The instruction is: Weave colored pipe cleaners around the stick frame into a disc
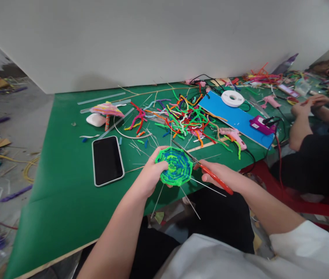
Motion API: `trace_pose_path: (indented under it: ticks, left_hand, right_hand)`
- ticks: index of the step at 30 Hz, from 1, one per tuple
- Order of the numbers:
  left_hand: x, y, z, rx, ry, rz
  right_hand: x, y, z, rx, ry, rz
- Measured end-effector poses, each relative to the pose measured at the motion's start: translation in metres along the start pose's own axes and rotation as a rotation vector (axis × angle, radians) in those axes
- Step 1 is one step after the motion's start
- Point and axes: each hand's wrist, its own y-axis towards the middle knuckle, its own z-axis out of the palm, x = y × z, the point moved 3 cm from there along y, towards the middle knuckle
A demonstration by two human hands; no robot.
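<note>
My left hand [156, 170] grips a round woven disc [179, 166] of green and blue pipe cleaner, its thumb lying across the face. Several thin pale wires stick out from the disc's rim. My right hand [215, 172] is closed around red-handled scissors [217, 178]. Their blades point up and left, lying along the disc's upper right edge near the wires. Whether a wire is between the blades, I cannot tell.
A phone [108, 161] lies left on the green table [62, 186]. Behind are a pipe-cleaner mushroom [107, 110], a heap of pipe cleaners [184, 116], a pink glue gun [232, 136], a blue board [225, 112] and a white spool [232, 98]. Another person's hands [307, 106] are at right.
</note>
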Motion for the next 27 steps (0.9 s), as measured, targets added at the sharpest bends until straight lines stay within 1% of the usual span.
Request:
trace_pose_path:
  ticks: [3, 7, 15, 19, 24, 27]
  left_hand:
    - [-0.001, 0.0, 0.0, -0.003, 0.006, -0.012]
    - [-0.002, 0.0, 0.001, -0.002, 0.013, -0.021]
    - [0.0, 0.001, 0.001, 0.002, 0.006, -0.027]
    - [0.001, 0.002, 0.001, -0.017, 0.002, -0.035]
    - [0.001, 0.002, -0.001, -0.033, -0.009, -0.033]
    - [0.003, 0.002, -0.003, -0.046, -0.018, -0.034]
  right_hand:
    - [-0.001, 0.001, 0.0, 0.003, -0.003, -0.01]
    - [0.0, 0.003, 0.001, -0.036, -0.04, -0.025]
    - [0.008, 0.008, -0.003, -0.158, -0.261, 0.101]
    - [0.008, 0.008, -0.002, -0.136, -0.292, 0.103]
    - [0.01, 0.009, -0.003, -0.102, -0.322, 0.068]
    - [0.011, 0.011, -0.003, -0.102, -0.327, 0.065]
